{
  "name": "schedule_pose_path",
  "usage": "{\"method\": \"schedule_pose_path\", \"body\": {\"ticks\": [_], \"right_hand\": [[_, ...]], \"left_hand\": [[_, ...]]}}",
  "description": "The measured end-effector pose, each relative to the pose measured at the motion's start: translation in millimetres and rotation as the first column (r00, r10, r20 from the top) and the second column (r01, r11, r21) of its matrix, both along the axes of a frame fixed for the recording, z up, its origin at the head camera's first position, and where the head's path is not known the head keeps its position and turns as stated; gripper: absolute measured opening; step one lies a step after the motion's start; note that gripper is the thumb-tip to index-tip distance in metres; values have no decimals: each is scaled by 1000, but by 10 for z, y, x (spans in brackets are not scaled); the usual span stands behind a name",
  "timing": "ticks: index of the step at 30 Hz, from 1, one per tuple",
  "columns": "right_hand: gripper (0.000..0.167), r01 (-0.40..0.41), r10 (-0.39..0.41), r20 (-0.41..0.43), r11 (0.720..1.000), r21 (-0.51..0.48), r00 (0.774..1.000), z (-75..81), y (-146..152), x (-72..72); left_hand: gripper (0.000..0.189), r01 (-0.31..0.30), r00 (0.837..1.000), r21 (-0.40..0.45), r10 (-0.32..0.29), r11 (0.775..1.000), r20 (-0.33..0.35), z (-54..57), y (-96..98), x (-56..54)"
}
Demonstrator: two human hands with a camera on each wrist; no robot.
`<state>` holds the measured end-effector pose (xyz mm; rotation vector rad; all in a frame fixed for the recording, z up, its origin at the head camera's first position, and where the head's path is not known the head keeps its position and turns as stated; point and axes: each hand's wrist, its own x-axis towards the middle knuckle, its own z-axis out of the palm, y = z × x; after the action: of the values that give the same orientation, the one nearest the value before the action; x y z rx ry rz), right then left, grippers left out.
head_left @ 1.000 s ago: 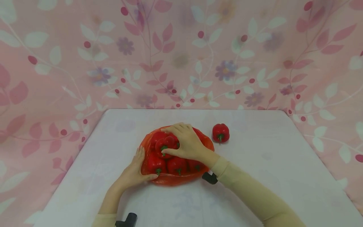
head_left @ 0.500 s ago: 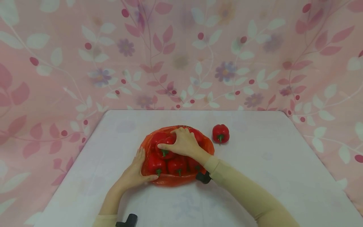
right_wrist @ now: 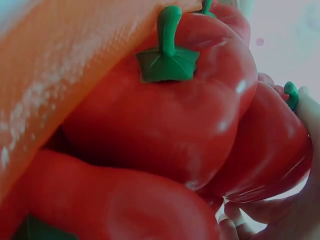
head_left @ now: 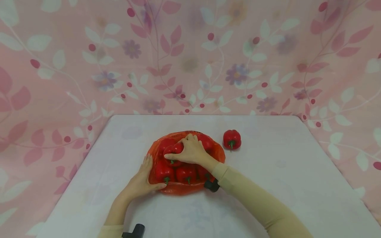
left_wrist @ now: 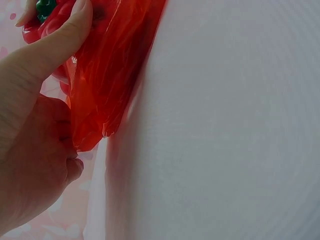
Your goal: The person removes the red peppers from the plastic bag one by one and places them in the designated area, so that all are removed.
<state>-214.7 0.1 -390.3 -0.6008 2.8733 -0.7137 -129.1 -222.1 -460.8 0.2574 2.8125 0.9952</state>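
One pepper (head_left: pixel 172 150) is held, right hand (head_left: pixel 192 151) now curled closer round it, left hand (head_left: pixel 140 180) outspread against the left of the orange bag (head_left: pixel 180 190).

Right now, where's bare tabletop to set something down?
White table: right of the lone pepper; between its left edge and the left hand; in front of the orange bag. Crowded: inside the bag, red peppers packed, right hand among them.

- Pink backdrop (head_left: pixel 190 56) printed with leaves, berries and flowers, across the head view's upper half
- White tabletop (head_left: pixel 282 185), rounded far corners, across the lower half
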Motion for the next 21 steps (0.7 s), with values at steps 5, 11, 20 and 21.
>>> {"method": "schedule_pose_path", "body": {"ticks": [5,11,20,21], "right_hand": [[86,0,1,5,1000,-29,1000,-29,-3,4],[89,10,-12,-16,997,-76,1000,-78,1,41],[77,25,-51,-134,982,-189,990,-28,131,96],[76,20,-56,-159,976,-216,986,-10,163,98]], "left_hand": [[122,-1,1000,-3,1,1000,6,0,1,-4],[122,-3,1000,-6,3,1000,9,-1,-7,-7],[121,-1,1000,-13,1,1000,4,4,-18,-2],[121,-2,1000,-11,2,1000,4,11,-18,0]]}}
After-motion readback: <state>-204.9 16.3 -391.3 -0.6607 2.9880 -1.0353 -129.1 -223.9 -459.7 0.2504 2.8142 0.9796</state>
